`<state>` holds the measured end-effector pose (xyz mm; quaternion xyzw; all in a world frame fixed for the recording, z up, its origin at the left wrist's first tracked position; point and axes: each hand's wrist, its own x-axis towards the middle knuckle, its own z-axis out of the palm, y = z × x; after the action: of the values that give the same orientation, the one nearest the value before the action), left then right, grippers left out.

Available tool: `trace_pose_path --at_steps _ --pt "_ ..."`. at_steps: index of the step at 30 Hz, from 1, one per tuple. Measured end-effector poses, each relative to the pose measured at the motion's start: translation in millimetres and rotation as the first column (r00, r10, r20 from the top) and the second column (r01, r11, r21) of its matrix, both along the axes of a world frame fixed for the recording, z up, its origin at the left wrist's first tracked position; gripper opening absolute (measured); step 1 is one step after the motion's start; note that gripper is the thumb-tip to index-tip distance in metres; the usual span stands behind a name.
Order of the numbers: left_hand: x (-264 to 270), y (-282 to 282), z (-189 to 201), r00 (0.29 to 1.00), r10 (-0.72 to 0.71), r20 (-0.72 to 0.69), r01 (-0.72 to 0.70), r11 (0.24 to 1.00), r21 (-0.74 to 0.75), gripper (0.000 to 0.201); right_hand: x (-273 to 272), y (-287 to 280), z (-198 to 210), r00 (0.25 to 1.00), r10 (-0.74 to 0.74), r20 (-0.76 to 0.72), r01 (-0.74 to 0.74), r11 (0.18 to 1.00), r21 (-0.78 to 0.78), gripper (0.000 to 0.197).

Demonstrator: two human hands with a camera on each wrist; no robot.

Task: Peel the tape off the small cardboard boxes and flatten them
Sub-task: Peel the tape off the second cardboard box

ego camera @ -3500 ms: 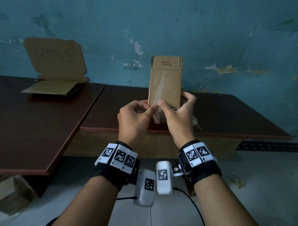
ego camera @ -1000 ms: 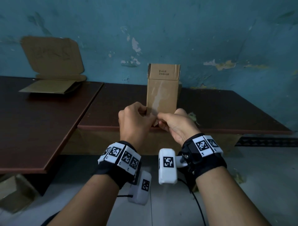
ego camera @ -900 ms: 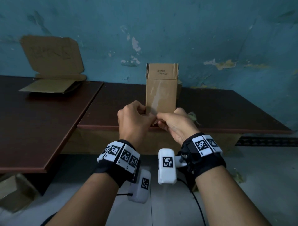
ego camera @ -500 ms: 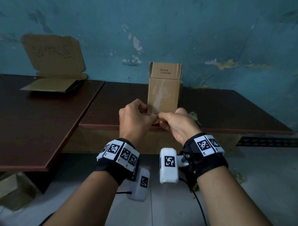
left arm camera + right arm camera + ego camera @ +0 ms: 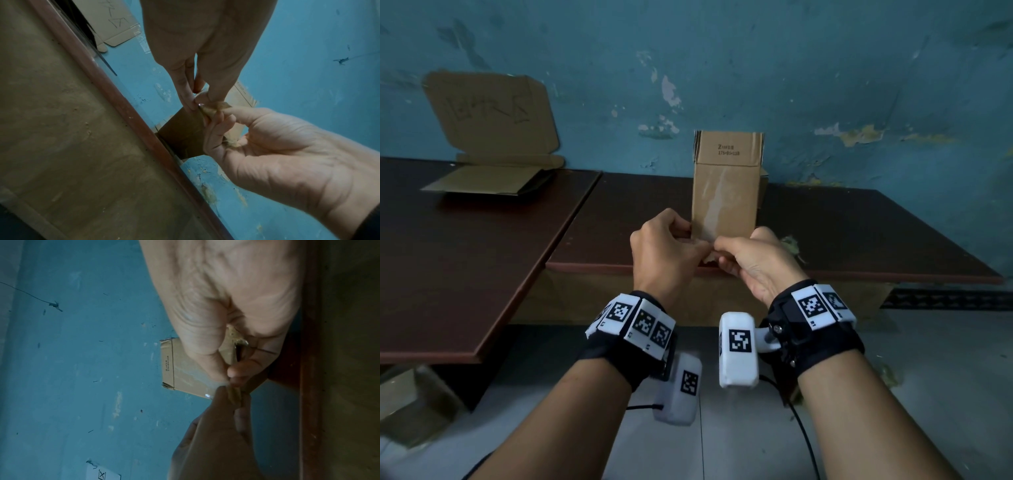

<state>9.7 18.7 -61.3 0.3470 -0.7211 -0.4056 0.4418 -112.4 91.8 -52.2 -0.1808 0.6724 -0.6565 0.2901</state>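
A small cardboard box [image 5: 726, 185] stands upright on its end near the front edge of the dark table [image 5: 876, 233], with a pale streak of tape down its front. My left hand [image 5: 698, 245] grips the box's lower left edge with curled fingers. My right hand [image 5: 717, 255] pinches a crumpled brown strip of tape [image 5: 216, 108] between thumb and forefinger, right against the left fingertips. In the right wrist view the tape [image 5: 233, 392] runs between both hands in front of the box [image 5: 185, 369]. The box's bottom end is hidden behind my hands.
An opened flat cardboard box [image 5: 493, 137] leans on the blue wall at the back of the left table [image 5: 448, 274]. A crumpled tape scrap [image 5: 791, 245] lies on the table by my right hand. Another carton [image 5: 410, 401] sits on the floor, lower left.
Since 3.5 s ago the box and both hands came down to the table edge and my right fingers curled in. Over the last second the hands have barely shifted.
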Motion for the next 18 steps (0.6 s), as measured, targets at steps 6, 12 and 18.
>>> trace_pose_path --at_steps 6,12,18 --pt "0 -5 3 0.99 -0.08 -0.114 0.102 0.974 0.202 0.035 2 -3 -8 1.0 -0.028 -0.01 0.029 0.999 0.018 0.053" --pt "4 -12 2 0.984 -0.087 -0.153 0.125 0.958 0.258 0.033 5 -5 -4 0.999 -0.015 0.028 0.015 1.0 0.007 0.079" --pt "8 -14 6 0.95 -0.167 -0.263 0.26 0.89 0.374 0.036 8 -5 -4 0.99 -0.134 -0.04 0.128 0.983 -0.129 0.108"
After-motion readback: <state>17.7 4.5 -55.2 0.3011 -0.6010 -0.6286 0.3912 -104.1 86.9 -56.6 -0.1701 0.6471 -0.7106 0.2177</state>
